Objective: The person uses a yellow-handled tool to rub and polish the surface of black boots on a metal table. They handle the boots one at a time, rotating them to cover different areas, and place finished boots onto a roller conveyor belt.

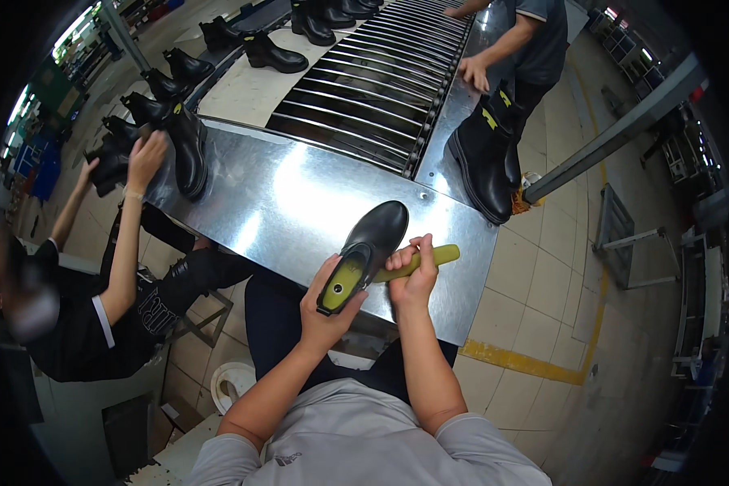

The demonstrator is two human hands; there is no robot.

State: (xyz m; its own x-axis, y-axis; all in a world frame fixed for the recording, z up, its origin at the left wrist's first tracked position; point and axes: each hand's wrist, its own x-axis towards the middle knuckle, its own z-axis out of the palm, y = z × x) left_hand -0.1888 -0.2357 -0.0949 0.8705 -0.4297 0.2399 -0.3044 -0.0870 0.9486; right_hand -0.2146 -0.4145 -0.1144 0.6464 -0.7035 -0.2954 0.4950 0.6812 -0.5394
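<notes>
A black ankle boot [381,225] is in my left hand [326,314], whose fingers wrap round its heel and shaft. Its toe points away from me over the near edge of the metal table, and through the opening I see an olive-green inside with a small pale round spot near the heel. Closed round an olive-green insole [440,257] is my right hand [415,279], just right of the boot. The insole's rounded end sticks out to the right, while its other end reaches the boot's side; whether it goes inside is hidden.
Beyond the shiny metal table [259,190] runs a roller conveyor [364,85]. Black boots stand at the right corner [482,158] and the left side [188,150]. A co-worker's hands [144,162] handle boots at left; another person's hand [474,71] is at the far right.
</notes>
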